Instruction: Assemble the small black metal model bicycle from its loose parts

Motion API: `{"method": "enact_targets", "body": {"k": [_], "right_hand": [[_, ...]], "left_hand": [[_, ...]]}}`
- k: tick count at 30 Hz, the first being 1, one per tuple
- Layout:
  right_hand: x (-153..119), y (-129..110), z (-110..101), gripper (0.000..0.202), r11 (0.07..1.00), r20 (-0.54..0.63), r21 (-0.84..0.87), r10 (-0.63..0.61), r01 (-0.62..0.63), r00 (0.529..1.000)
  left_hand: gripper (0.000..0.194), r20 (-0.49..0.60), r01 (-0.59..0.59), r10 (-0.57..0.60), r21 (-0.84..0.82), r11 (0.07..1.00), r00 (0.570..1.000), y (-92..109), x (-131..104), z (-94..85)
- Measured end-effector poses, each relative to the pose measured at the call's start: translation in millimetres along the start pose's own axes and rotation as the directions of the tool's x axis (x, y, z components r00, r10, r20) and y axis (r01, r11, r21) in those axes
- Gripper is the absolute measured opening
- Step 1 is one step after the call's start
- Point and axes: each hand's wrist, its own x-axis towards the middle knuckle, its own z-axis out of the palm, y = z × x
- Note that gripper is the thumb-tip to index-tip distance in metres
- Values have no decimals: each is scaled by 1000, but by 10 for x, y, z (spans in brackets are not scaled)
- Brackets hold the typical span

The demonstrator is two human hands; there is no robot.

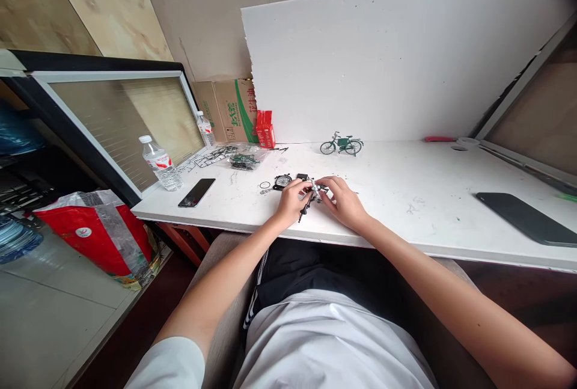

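The person wears a plain white short-sleeved shirt [347, 341], softly creased; black trousers [306, 272]; white stripes [249, 315] along their left side.

The model bicycle [341, 145] is dark green. Left of this bicycle, the small box [265, 129] is red and the carton [223, 109] is brown with green print. In front of it, the held part [315, 189] is silver and black.

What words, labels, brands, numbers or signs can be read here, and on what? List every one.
"北大荒": large green characters on the cardboard carton.
"花生油": red characters on the same carton.
Too small or blurred to read: the carton's other print, the lettering on the small red box, the labels on the front water bottle and rear water bottle, and the red bag's round emblem.
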Motion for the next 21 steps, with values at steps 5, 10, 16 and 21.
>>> {"method": "enact_targets", "body": {"k": [5,10,16,21], "right_hand": [[3,45,21,29,1000,6,0,-31,31,999],[-10,67,7,33,999,-71,-8,-40,40,997],[-24,89,-13,34,998,-177,7,-56,58,983],[-23,125,10,30,999,-194,-23,-37,33,980]], "left_hand": [[11,-33,8,-10,-41,999,999,69,0,-21],[31,-71,103,-113,-126,987,991,81,10,-6],[21,-75,229,-251,-223,948,965,40,39,-18],[44,-5,215,-221,-207,954,975,36,54,-57]]}}
